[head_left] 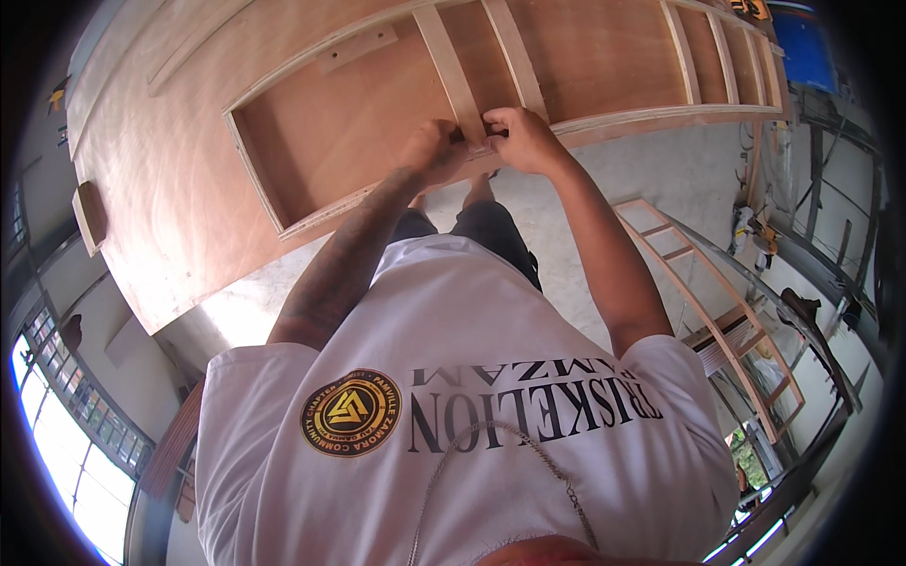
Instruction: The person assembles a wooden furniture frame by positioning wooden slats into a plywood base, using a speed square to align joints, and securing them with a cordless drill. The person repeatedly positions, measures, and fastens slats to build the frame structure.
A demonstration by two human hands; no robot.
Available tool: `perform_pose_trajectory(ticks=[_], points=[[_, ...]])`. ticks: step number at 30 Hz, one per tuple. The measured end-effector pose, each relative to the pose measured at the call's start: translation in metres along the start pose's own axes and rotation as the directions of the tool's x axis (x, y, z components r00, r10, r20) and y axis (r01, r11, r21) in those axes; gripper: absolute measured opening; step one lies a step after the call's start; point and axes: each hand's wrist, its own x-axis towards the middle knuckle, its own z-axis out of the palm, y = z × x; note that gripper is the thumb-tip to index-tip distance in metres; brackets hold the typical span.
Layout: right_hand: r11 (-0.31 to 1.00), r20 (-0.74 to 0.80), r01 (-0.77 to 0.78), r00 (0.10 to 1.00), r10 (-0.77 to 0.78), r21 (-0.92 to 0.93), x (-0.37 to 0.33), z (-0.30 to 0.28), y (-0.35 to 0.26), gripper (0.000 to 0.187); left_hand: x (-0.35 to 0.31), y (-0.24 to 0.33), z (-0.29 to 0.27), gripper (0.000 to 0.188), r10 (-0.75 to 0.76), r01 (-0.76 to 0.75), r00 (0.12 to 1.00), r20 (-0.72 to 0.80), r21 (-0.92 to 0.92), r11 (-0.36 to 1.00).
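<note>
A long, shallow plywood frame (283,219) with a thin panel inside lies across the work surface in front of me. Pale wooden slats run across it, and the near end of one slat (448,71) meets the near rail between my hands. My left hand (432,151) is closed, its fingers curled at the left side of that slat's end. On the other side, my right hand (525,140) is closed too, thumb and fingers bent around the slat's end. My fingertips are partly hidden, so a small item inside them cannot be ruled out.
The frame rests on a large plywood sheet (156,189). A small wooden block (91,217) is at the sheet's left edge. Right of me, a ladder-like wooden frame (722,311) leans above the concrete floor (651,170). A blue container (807,47) stands at the far right.
</note>
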Motion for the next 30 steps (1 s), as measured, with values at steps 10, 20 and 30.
perform_pose_trajectory(ticks=[10, 20, 30], points=[[1.000, 0.043, 0.016, 0.999, -0.015, -0.008, -0.001, -0.001, 0.001, 0.030, 0.008, -0.008, 0.012, 0.038, -0.032, 0.032, 0.999, 0.013, 0.023, 0.999], [0.999, 0.019, 0.050, 0.999, -0.050, 0.004, 0.007, 0.005, 0.014, 0.031, 0.016, -0.017, 0.013, 0.042, -0.013, 0.015, 1.000, -0.010, 0.157, 0.988], [0.975, -0.338, 0.176, 0.933, -0.121, 0.138, -0.032, -0.047, 0.023, 0.052, 0.015, -0.016, 0.001, 0.046, 0.086, -0.091, 0.995, 0.059, 0.077, 0.993]])
